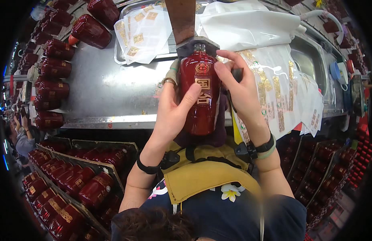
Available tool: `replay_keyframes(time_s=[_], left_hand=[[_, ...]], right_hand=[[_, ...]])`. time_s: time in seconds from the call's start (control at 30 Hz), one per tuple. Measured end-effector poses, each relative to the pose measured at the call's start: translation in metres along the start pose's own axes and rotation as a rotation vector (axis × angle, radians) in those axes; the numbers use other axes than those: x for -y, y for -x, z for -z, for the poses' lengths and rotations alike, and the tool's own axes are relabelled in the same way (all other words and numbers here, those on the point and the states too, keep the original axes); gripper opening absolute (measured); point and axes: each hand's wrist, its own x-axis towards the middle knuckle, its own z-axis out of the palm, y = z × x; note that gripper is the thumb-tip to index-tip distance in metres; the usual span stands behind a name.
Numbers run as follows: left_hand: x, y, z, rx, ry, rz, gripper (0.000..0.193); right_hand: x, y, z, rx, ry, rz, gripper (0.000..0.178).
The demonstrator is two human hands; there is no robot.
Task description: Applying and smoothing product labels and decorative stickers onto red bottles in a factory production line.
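Observation:
A dark red glass bottle with gold raised lettering and a clear threaded neck lies tilted before me, its base toward my body. My left hand is closed round its left side, thumb pressed on the gold lettering; one finger wears a pale cover and a ring. At the bottle's right shoulder is my right hand, index finger and thumb bent close to the glass. A dark object shows among its curled fingers, too hidden to name. Behind the neck stands a dark angled support with a brown upright bar.
Sheets of gold decals lie on the right of the metal bench, more decal sheets on a tray behind. Red bottles line the bench's left. Crates of bottles flank me below. A metal basin is at far right.

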Motion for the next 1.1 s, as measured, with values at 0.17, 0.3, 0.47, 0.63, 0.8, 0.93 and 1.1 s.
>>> replay_keyframes(time_s=[0.17, 0.3, 0.47, 0.63, 0.8, 0.93, 1.1], left_hand=[[0.0, -0.006, 0.004, -0.007, 0.105, 0.051, 0.066], [0.001, -0.008, 0.005, 0.0, 0.056, 0.058, 0.069], [0.004, -0.008, 0.005, 0.0, 0.057, 0.058, 0.07], [0.003, -0.007, 0.003, -0.012, 0.052, 0.054, 0.07], [0.001, -0.007, 0.002, -0.012, 0.032, 0.046, 0.07], [0.004, -0.007, 0.005, -0.026, -0.029, 0.048, 0.07], [0.002, -0.008, 0.003, -0.026, -0.004, 0.047, 0.069]], right_hand=[[-0.012, 0.018, 0.001, 0.044, 0.03, 0.012, 0.058], [-0.01, 0.021, -0.001, 0.03, 0.062, -0.003, 0.066], [-0.009, 0.022, -0.001, 0.028, 0.086, 0.007, 0.067], [-0.009, 0.022, -0.001, 0.028, 0.078, 0.0, 0.067], [-0.007, 0.022, -0.002, 0.031, 0.062, -0.017, 0.068], [-0.005, 0.02, -0.001, 0.041, 0.069, -0.024, 0.068], [-0.007, 0.02, -0.003, 0.023, 0.092, -0.015, 0.067]])
